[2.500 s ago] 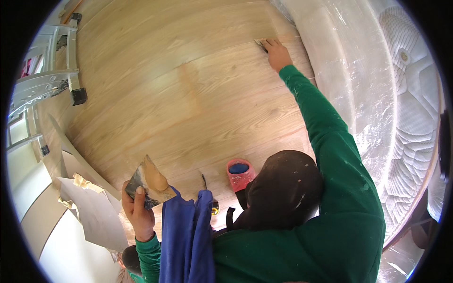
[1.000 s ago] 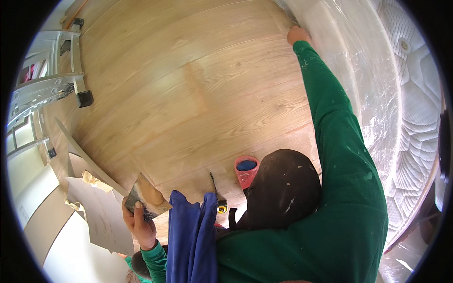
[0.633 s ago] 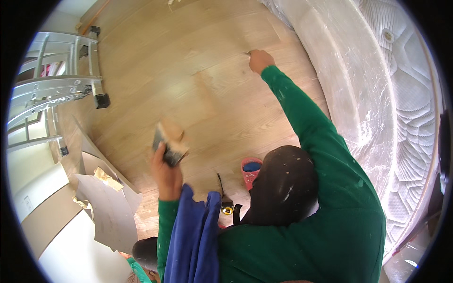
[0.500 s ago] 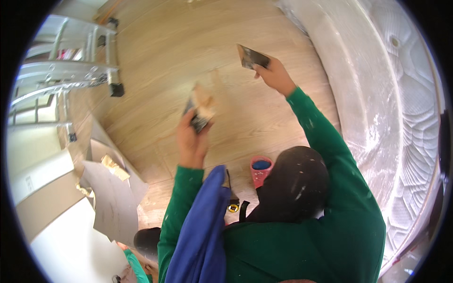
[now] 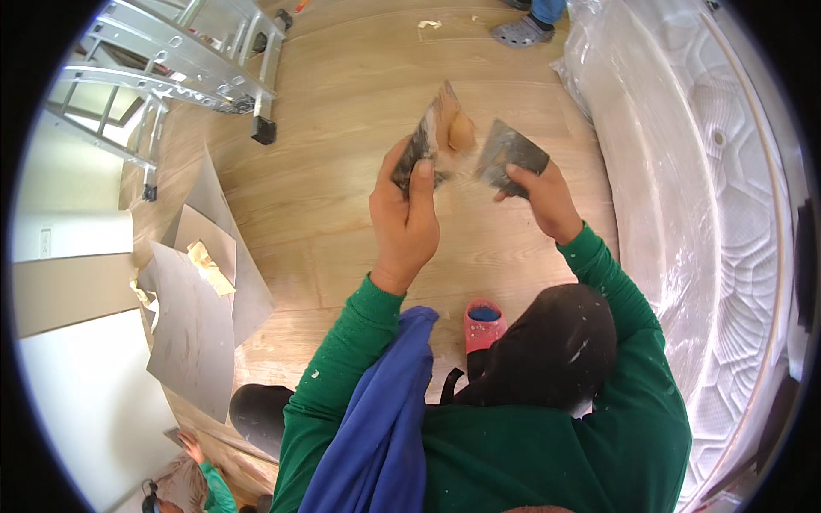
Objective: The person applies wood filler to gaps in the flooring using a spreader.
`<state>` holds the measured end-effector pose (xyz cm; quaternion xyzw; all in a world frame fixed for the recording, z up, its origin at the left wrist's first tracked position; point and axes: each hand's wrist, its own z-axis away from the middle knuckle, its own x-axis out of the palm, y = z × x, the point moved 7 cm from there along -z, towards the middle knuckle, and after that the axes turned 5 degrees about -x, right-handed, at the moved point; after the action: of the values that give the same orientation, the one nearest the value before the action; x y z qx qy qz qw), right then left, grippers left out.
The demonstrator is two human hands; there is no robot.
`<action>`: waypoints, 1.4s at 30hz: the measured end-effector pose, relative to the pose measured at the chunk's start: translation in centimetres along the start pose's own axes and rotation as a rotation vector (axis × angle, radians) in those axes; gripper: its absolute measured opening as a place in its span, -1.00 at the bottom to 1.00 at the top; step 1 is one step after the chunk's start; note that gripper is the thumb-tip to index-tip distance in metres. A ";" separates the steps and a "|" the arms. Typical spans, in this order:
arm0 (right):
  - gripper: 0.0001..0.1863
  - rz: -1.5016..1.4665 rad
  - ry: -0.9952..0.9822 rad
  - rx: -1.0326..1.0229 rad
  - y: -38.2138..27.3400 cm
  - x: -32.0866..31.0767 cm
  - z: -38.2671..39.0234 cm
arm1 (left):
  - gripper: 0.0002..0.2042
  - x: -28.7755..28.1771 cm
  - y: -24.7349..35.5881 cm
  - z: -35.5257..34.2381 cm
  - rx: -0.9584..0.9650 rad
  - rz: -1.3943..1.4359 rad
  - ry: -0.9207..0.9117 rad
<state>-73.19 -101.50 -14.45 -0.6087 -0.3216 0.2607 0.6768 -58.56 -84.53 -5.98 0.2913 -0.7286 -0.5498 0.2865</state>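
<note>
My left hand point(image 5: 405, 218) is closed round a dark, smeared flat putty knife point(image 5: 416, 156), its thumb pressed on the face. A lump of tan putty point(image 5: 460, 133) clings to the far side of that blade. Just to the right, my right hand point(image 5: 552, 201) grips a second dark putty knife point(image 5: 515, 154), thumb on top and blade pointing left toward the first. A small gap separates the two blades. Both are held up over the wood-look floor point(image 5: 342, 222), and the putty is slightly blurred.
An aluminium ladder point(image 5: 184, 60) stands at the far left. Left of me lie grey sheets point(image 5: 192, 333) with torn yellowish paper point(image 5: 210, 268). A plastic-wrapped mattress point(image 5: 744, 222) lines the right side. One person's grey clog point(image 5: 522, 32) shows far ahead; another person's hand point(image 5: 191, 446) is lower left.
My right hand has come nearer and leftward, while my left hand has shifted right and farther out, so the two putty knives are now close together. A grey clog has come into view.
</note>
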 end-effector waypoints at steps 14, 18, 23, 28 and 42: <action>-0.52 0.164 -0.101 -0.332 -4.8 2.3 2.2 | -0.65 -1.7 -9.2 3.5 -0.754 0.585 -0.002; -0.28 0.637 -0.224 -0.693 -6.1 5.7 2.5 | -0.69 0.9 -7.5 2.8 -0.752 0.775 0.002; -0.23 1.145 -0.348 -0.734 -5.1 3.0 -0.1 | -0.70 -0.7 -7.1 1.4 -0.632 0.644 -0.003; -0.29 1.207 -0.388 -0.901 -10.8 4.5 0.3 | -0.70 -1.4 -7.1 -0.7 -0.495 0.482 -0.015; -0.50 1.106 -0.272 0.136 6.0 -14.1 -11.1 | -0.76 -7.2 -10.3 -3.1 -0.400 0.223 0.183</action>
<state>-73.86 -118.58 -22.69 -0.6026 -0.0219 0.6722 0.4296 -50.36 -83.46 -15.91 0.1950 -0.6039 -0.6194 0.4622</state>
